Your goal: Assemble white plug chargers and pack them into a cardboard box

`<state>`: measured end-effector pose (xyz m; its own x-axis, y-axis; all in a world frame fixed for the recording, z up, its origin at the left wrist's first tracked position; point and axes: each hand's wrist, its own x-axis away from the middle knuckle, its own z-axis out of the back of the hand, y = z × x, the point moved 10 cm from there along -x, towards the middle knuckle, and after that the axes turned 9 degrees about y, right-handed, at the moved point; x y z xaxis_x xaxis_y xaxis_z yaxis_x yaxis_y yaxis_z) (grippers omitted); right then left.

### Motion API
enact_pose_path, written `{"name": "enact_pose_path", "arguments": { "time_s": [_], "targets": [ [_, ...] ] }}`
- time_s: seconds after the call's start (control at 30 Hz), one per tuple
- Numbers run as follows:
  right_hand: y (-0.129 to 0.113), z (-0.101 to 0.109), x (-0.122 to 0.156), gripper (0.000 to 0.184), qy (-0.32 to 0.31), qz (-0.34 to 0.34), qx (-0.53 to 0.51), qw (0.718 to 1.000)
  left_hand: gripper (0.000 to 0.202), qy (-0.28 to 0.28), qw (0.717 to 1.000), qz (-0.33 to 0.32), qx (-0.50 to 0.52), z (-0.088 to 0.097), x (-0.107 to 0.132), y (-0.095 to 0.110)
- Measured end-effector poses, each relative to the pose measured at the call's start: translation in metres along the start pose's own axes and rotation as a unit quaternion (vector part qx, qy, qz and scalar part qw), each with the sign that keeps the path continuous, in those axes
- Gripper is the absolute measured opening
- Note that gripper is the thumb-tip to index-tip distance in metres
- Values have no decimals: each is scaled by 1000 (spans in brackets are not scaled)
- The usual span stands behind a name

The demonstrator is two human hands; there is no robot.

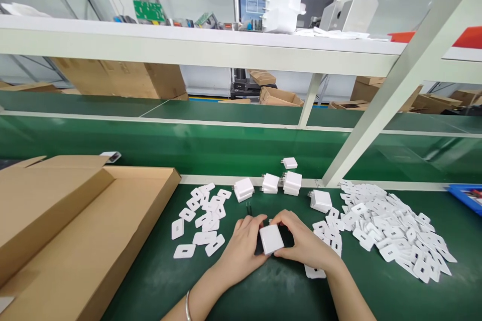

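Observation:
Between my two hands sits a white power adapter (271, 239), its square face turned up. My left hand (243, 246) curls its fingers and thumb around the left side. From the right, my right hand (301, 242) pinches the other side. A dark object (287, 236) shows behind the adapter; I cannot make out its kind. Two thin dark prongs (248, 208) stick up beyond my left fingers. Past my hands stand several white adapters (243, 189), some stacked. Small white plates with slots (213, 213) lie scattered to the left, and a few more (315, 272) lie by my right wrist.
A large heap of white slotted plates (395, 228) covers the right of the green table. An open cardboard box (139, 225) takes up the left side. A slanted white post (376, 100) rises behind, under a shelf (188, 47). A blue tray (467, 198) is at far right.

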<state>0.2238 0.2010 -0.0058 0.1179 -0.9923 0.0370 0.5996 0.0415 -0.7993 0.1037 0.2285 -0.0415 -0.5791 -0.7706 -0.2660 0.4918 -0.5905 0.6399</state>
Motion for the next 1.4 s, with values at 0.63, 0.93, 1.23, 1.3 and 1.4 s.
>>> {"name": "enact_pose_path", "arguments": {
  "time_s": [0.63, 0.93, 1.23, 1.3, 1.4],
  "targets": [
    [57, 49, 12, 40, 81, -136, 275, 948, 55, 177, 950, 10, -258, 78, -84, -37],
    [53, 58, 10, 25, 112, -125, 250, 954, 41, 179, 979, -33, -88, 81, -61, -25],
    [50, 54, 3, 22, 153, -93, 228, 957, 48, 239, 928, -126, 255, 102, -4, 38],
    [47, 56, 1, 22, 173, -79, 213, 958, 48, 241, 921, -135, 274, 105, 1, 45],
    [46, 61, 1, 28, 207, -85, 168, 960, 48, 238, 918, -138, 286, 107, 5, 52]
  ]
}}
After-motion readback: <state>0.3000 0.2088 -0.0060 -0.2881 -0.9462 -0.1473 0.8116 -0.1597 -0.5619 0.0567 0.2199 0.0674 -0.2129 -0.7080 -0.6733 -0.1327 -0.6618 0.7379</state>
